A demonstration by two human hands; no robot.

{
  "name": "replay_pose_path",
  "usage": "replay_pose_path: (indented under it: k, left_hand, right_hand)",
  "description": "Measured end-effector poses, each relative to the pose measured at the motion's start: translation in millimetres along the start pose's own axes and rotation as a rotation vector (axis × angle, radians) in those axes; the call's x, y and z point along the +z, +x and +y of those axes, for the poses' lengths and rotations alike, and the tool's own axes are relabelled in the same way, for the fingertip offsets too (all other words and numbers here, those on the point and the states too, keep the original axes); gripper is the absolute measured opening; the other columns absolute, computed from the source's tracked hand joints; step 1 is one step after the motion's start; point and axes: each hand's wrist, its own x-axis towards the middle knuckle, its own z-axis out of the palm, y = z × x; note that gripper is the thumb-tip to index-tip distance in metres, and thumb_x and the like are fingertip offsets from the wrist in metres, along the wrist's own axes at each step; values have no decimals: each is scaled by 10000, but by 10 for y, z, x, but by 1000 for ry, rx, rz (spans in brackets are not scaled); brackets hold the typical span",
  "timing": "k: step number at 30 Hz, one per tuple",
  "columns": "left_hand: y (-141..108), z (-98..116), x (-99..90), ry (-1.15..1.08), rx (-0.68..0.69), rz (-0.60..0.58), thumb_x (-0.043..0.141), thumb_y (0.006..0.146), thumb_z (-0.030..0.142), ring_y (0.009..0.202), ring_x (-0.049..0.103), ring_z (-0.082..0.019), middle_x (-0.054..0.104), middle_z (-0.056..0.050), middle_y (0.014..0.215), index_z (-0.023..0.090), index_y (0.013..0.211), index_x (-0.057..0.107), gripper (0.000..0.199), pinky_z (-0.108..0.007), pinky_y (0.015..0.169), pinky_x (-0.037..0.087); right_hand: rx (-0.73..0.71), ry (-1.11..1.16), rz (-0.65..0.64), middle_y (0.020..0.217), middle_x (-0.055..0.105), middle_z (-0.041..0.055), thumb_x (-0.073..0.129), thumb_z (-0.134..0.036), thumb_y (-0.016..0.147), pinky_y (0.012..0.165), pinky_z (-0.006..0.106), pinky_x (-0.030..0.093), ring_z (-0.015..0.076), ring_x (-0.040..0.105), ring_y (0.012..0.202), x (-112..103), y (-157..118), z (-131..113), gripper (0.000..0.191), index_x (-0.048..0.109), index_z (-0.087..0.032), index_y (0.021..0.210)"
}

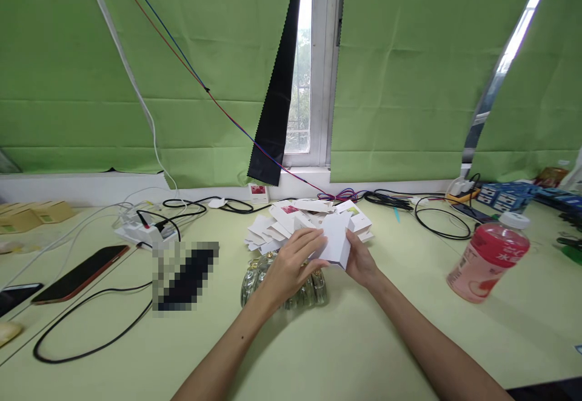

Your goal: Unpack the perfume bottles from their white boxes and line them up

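Note:
Between my two hands is a small white box (pixel 335 240), tilted above the table. My left hand (pixel 291 265) has its fingers and thumb at the box's left side, closed on it. At the right edge, my right hand (pixel 361 258) grips the same box. Under and behind my left hand stand several clear glass bottles (pixel 321 289) in a cluster, partly hidden by the hand and forearm. Just beyond lies a heap of flat white cartons (pixel 266 231), some with a pink or green printed picture.
A pink drink bottle (pixel 488 258) with a white cap stands at right. Phones (pixel 82 274) and a looping black cable (pixel 50 358) lie at left near a white power strip (pixel 148 231). More cables (pixel 386 199) run along the wall.

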Motion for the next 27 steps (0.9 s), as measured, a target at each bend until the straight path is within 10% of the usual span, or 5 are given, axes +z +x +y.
replay_pose_path:
  k: [27]
  left_hand:
    - [-47, 15, 36, 160, 3, 38, 552, 958, 355, 759, 594, -166, 623, -76, 915, 191, 1149, 600, 256, -278, 636, 497]
  right_hand:
    - [15, 15, -47, 999, 767, 47, 813, -482, 661, 888, 421, 559, 302, 688, 1045, 41, -34, -15, 498, 668, -233, 1067]
